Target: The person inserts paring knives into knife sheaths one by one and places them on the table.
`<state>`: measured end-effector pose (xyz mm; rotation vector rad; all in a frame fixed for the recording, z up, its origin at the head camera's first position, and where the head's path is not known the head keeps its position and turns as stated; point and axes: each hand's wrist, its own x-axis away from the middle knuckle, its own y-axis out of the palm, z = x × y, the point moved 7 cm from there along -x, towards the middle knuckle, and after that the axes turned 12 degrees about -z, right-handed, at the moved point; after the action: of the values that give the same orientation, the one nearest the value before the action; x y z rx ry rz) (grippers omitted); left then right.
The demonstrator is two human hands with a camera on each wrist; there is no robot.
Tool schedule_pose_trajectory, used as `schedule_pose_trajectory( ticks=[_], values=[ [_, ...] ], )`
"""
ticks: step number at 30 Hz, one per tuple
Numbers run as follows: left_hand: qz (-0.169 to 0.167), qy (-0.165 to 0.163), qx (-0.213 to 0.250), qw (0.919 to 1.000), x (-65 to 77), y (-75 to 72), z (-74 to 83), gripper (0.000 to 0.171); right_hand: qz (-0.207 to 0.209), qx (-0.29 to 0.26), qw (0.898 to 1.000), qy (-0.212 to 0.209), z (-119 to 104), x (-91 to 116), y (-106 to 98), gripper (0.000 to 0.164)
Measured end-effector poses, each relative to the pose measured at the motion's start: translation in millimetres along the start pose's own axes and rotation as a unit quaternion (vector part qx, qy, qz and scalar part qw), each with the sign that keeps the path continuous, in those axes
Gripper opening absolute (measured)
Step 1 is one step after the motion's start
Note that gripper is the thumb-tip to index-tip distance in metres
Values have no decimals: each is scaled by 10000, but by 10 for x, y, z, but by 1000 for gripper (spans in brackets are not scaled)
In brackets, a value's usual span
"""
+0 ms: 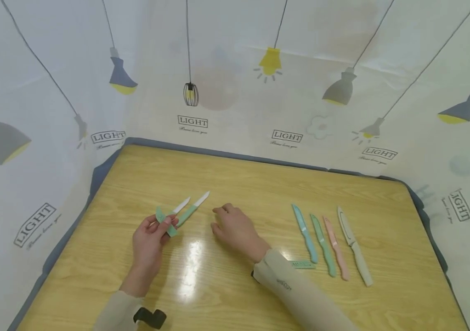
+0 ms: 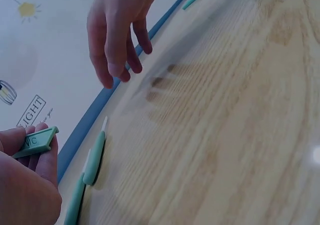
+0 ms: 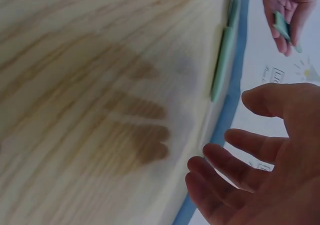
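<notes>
My left hand [image 1: 150, 239] grips a green blade sheath [image 2: 37, 143] between thumb and fingers, with dark lettering on its side. Just beyond its fingertips, two knives with white blades and green handles lie side by side on the table. One knife [image 1: 187, 215] shows most of its length in the head view. The other knife [image 1: 182, 205] shows mainly its blade there, its handle hidden behind the left hand. To the right of them, my right hand [image 1: 236, 229] is held over the table, fingers loosely bent and apart, with nothing in it.
On the right of the wooden table [image 1: 259, 184] several sheathed knives lie in a row: blue [image 1: 306, 234], green [image 1: 323, 246], pink [image 1: 336, 248] and off-white [image 1: 354, 246]. A loose green sheath [image 1: 303, 264] lies beside the right sleeve. Printed curtains [image 1: 235, 115] enclose the table.
</notes>
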<state>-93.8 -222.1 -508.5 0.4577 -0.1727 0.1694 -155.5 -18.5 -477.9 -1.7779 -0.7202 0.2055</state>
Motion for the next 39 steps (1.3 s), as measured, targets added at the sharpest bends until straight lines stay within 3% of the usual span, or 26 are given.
schedule_pose_trajectory(
  ticks=[8,16,21,28,34,37,39],
  values=[
    [266,30,285,9992,31,-54,6,48,-326,678,9971,-74,-169,-229,171,54],
    [289,43,386,9988,42,-78,16,50,-617,1675,9837,-199,-377,-345,274,56],
    [260,52,509,9984,34,-68,-1,46,-406,1589,9856,-421,-361,-277,242,46],
    [89,183,488,9986,20,-19,4,38,12,710,9930,-943,-219,-82,161,29],
    [-34,135,404,9991,16,16,0,39,105,479,9939,-991,-113,10,138,24],
    [11,141,402,9991,7,20,0,42,159,492,9952,-832,-98,5,137,33],
    [41,160,416,9990,1,24,3,43,93,508,9963,-683,-92,-15,148,48]
  ],
)
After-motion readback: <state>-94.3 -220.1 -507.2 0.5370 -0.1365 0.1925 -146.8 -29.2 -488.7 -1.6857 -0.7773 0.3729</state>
